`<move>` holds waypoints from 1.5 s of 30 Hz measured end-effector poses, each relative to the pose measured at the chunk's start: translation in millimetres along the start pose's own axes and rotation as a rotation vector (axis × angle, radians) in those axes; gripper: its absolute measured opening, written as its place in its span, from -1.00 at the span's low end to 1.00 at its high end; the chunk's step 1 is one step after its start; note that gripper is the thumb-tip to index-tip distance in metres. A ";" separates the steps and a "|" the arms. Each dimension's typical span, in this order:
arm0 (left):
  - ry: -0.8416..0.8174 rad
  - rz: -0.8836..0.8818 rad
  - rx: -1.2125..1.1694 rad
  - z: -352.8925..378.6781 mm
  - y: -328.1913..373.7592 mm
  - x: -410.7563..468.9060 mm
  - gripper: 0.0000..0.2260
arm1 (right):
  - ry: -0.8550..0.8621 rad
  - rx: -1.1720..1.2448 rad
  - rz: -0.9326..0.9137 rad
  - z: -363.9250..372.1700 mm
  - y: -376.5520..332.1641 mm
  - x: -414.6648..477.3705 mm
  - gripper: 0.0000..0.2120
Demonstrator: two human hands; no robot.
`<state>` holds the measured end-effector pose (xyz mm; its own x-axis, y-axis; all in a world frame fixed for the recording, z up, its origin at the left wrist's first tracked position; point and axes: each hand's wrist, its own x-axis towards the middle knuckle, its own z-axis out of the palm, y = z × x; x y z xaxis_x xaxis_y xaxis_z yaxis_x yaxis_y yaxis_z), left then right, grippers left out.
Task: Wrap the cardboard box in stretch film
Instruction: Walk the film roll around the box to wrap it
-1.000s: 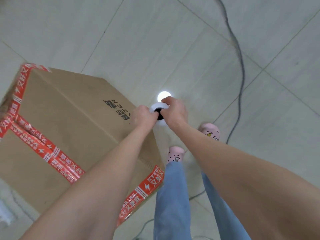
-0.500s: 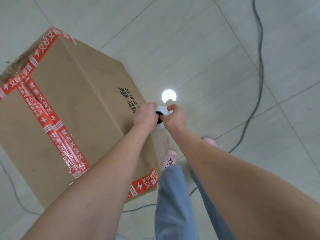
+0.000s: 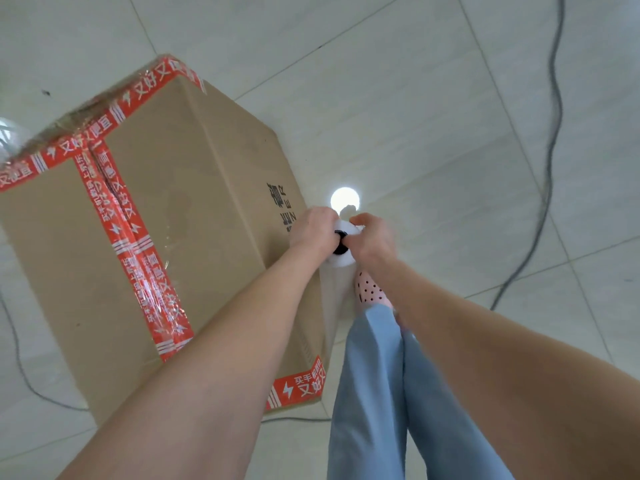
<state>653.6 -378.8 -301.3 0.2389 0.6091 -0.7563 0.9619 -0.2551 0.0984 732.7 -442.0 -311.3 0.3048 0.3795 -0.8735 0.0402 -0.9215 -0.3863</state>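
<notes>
box (image 3: 194, 202) sits on the floor (image 3: 415, 98), left of frame. my left grip (image 3: 313, 230) and right grip (image 3: 372, 240) both clutch the roll (image 3: 341, 263) at centre, beside its right face. if tension drops the film could sag; the cable (image 3: 550, 133) at right could trip me.
</notes>
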 end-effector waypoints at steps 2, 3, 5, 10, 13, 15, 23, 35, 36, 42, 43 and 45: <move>-0.001 -0.090 -0.114 -5.3 -1.6 6.2 -0.91 | 0.023 -0.044 -0.036 -2.5 -12.6 6.3 -0.62; 0.000 -0.140 -0.180 -7.5 -3.4 9.2 -0.93 | 0.040 -0.051 -0.056 -3.3 -18.1 8.8 -0.62; 0.007 -0.236 -0.332 -12.0 -7.6 14.1 -0.90 | 0.086 -0.036 -0.089 -4.2 -27.1 11.7 -0.60; -0.005 -0.426 -0.651 -25.3 -19.9 19.3 -0.83 | 0.023 0.110 0.078 4.6 -42.7 11.5 -0.45; -0.058 -0.413 -0.620 -30.5 -22.7 22.6 -0.78 | 0.035 0.145 0.105 8.4 -54.8 14.0 -0.47; -0.052 -0.358 -0.560 -34.3 -23.7 27.9 -0.78 | 0.050 0.134 0.094 6.7 -62.7 15.8 -0.52; 0.038 -0.017 -0.108 -58.6 -13.1 53.9 -0.80 | 0.037 0.010 0.045 -2.3 -75.8 25.0 -0.59; 0.094 -0.366 -0.320 -75.6 -8.5 62.7 -0.86 | 0.030 -0.380 -0.239 -22.4 -126.2 52.0 -0.58; 0.104 -0.429 -0.382 -75.6 -11.7 63.2 -0.84 | 0.027 -0.397 -0.283 -20.0 -132.9 54.9 -0.57; 0.125 -0.479 -0.502 -78.0 -17.9 67.0 -0.81 | 0.063 -0.389 -0.315 -9.5 -148.1 63.3 -0.66; 0.152 -0.435 -0.462 -79.5 -17.7 67.8 -0.81 | 0.056 -0.388 -0.314 -9.3 -146.7 63.4 -0.69; 0.209 -0.280 -0.335 -84.0 -16.4 69.6 -0.80 | 0.040 -0.399 -0.335 -9.9 -143.9 63.4 -0.73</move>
<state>665.7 -269.1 -301.2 -0.0470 0.7663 -0.6408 0.9747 0.1755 0.1383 755.6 -286.1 -308.1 0.2484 0.6629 -0.7063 0.4990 -0.7125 -0.4933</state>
